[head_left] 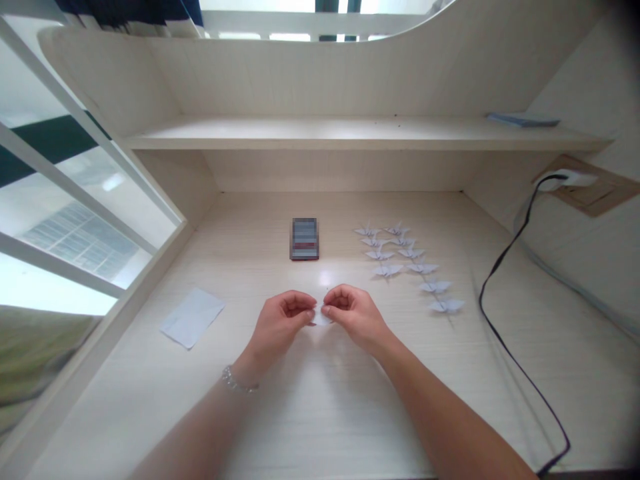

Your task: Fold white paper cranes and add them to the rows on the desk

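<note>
A small folded piece of white paper (321,316) is pinched between both hands over the middle of the desk. My left hand (286,319), with a beaded bracelet at the wrist, is closed on its left side. On the other side, my right hand (356,313) grips it between thumb and fingers. The fingertips cover much of the paper, so its exact fold is hidden. Several white paper cranes (387,271) stand in two slanting rows to the right. Left of my hands lies a flat white paper sheet (193,318).
Beyond my hands, a dark phone-like device (305,239) with a pixelated screen lies on the desk (320,413). A black cable (505,340) runs down the right side from a wall socket (595,187). A shelf (350,130) spans the back, holding a thin bluish item (523,120).
</note>
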`<state>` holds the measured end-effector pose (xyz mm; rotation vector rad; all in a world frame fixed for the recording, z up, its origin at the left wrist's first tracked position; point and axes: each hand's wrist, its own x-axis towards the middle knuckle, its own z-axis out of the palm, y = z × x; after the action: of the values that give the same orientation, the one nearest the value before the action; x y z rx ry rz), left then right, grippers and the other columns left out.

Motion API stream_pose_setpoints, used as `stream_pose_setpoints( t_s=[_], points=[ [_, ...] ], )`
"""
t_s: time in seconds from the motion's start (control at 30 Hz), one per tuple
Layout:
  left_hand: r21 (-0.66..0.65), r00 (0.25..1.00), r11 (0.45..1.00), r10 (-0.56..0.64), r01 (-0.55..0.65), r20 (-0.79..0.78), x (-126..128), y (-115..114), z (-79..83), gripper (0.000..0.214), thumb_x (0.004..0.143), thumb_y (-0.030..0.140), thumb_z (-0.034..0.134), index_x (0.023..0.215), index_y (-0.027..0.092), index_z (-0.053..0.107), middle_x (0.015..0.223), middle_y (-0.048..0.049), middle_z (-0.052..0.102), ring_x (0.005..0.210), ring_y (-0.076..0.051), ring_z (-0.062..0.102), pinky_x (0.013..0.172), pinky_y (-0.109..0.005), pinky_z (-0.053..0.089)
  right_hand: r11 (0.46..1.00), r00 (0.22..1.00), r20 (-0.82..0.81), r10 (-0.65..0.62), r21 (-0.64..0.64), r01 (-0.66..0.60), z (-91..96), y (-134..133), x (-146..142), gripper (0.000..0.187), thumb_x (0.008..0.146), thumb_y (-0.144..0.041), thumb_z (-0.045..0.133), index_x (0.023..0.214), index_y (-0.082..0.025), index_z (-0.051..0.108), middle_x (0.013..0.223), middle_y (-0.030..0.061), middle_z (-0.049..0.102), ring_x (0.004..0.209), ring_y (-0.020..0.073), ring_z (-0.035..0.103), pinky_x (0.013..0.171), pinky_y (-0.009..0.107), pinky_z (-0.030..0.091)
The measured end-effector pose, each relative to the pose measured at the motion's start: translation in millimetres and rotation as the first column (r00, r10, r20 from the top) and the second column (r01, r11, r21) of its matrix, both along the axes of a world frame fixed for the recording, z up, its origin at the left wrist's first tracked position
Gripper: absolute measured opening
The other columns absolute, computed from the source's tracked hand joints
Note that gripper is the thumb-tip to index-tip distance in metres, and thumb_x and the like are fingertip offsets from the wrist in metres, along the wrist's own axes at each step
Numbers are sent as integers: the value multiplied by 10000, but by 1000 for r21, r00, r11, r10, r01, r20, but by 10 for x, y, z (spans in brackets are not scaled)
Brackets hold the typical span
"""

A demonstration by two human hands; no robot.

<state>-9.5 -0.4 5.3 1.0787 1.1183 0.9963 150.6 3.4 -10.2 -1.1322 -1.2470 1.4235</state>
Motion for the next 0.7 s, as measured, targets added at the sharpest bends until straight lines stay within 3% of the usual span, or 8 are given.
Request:
stream_pose_setpoints(
  t_s=[0.17,0.43,0.7],
  points=[
    [-6,1000,1000,-28,28,-6,13,0,-10,194,647,207,698,810,124,633,722,-39,657,665,-132,602,589,-248,525,1000,1000,-3,-8,3,8,6,0,3,162,647,-195,680,755,-166,563,696,-3,603,633,123,573,585,245,450],
    [38,998,999,38,-36,-53,2,16,-20,184,614,207,719,747,120,625,675,-25,650,612,-119,598,573,-228,495,992,995,-94,34,-122,-46,55,3,-3,213,655,-287,680,795,-162,581,660,-5,603,637,143,601,581,292,518],
    [30,998,999,31,-29,-54,9,5,-21,164,633,204,702,747,119,621,661,-16,639,612,-122,596,566,-241,517,997,999,-18,46,-66,-47,39,-2,6,229,693,-245,642,890,-159,565,648,-3,611,607,132,597,574,274,499]
  ],
)
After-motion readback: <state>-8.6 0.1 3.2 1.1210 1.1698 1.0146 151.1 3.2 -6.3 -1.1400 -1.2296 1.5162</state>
